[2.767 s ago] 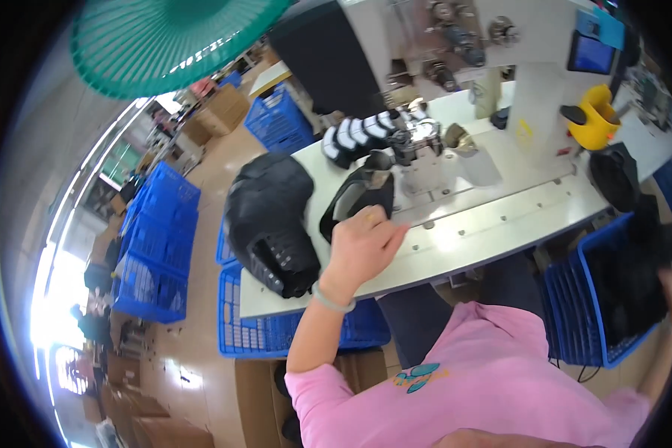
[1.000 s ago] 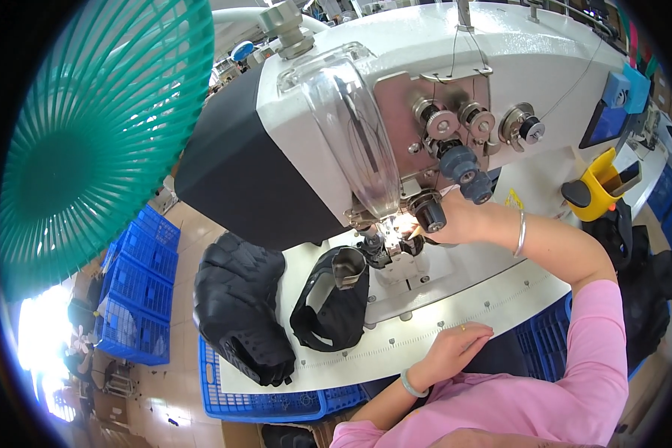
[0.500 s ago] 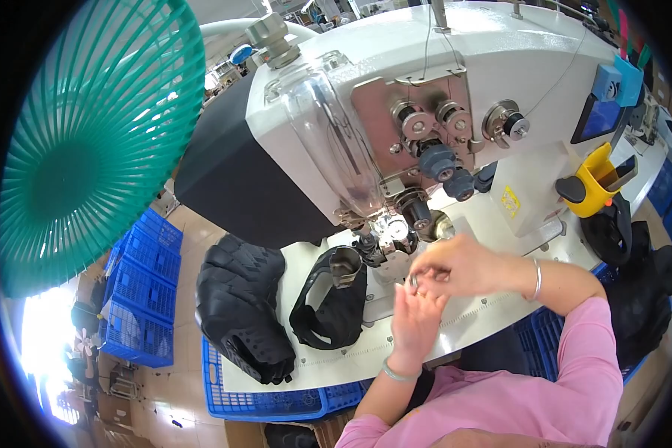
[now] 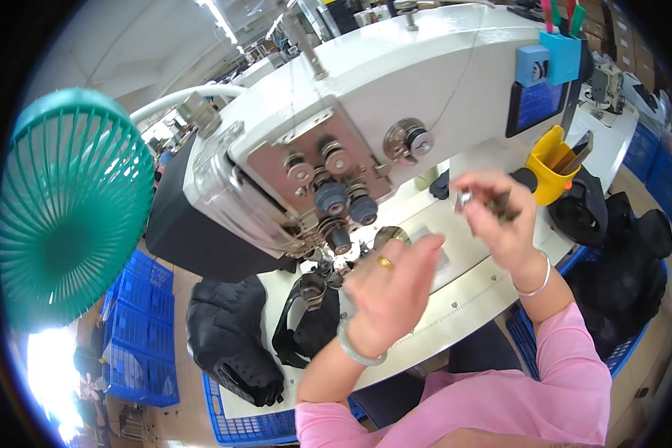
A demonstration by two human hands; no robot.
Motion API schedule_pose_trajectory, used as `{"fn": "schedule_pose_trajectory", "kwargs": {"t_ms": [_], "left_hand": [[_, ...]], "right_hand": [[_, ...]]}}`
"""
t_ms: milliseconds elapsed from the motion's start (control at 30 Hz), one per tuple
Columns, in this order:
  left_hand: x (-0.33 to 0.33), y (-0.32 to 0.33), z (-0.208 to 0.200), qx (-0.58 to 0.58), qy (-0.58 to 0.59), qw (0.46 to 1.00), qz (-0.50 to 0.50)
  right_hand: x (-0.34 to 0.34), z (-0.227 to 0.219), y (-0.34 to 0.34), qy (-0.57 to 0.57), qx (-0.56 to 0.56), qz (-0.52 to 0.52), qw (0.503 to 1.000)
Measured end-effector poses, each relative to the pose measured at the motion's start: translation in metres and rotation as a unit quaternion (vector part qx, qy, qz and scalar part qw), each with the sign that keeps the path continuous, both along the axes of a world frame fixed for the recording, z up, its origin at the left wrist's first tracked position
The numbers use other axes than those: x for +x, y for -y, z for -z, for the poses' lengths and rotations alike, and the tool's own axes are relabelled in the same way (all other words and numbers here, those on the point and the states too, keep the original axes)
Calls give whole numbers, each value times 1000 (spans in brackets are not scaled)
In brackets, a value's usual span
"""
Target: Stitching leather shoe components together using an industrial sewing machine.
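My right hand [image 4: 504,220] is raised over the white bed of a sewing machine [image 4: 444,82], its fingers closed around a small silver metal piece [image 4: 464,200] whose kind I cannot make out. My left hand [image 4: 396,291], slightly blurred, reaches beside the needle area [image 4: 343,257] with the thumb stretched out and apart from the fingers. It seems to hold nothing. Left of it, a black curved fabric piece [image 4: 317,328] lies by the presser foot. A larger black padded piece [image 4: 231,336] rests farther left on the bed.
A green fan [image 4: 75,209] stands at the left, above blue crates [image 4: 138,336]. At the right, a yellow holder [image 4: 551,164] with tools sits on the machine near a small screen [image 4: 536,108]. Black pieces [image 4: 605,291] fill a blue basket at the right.
My hands, together before, are now apart: the right has moved up and right with the metal piece, the left toward the needle area. The view has shifted too.
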State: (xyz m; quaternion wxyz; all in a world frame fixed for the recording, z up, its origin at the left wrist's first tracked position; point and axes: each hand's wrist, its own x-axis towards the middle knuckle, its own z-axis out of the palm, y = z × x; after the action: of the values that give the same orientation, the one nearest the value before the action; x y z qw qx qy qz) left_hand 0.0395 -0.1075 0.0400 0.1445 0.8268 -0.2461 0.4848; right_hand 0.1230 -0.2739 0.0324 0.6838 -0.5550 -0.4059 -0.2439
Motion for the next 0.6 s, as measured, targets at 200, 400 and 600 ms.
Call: {"fn": "schedule_pose_trajectory", "kwargs": {"t_ms": [200,400,600], "left_hand": [[43,34,-80,226,268,888,-296],[45,37,-84,279,226,859,-365],[46,30,-88,323,227,849,-352]], "right_hand": [[20,-23,-3,-21,38,47,998],[30,-29,-10,17,53,80,995],[36,-27,-10,47,48,88,994]]}}
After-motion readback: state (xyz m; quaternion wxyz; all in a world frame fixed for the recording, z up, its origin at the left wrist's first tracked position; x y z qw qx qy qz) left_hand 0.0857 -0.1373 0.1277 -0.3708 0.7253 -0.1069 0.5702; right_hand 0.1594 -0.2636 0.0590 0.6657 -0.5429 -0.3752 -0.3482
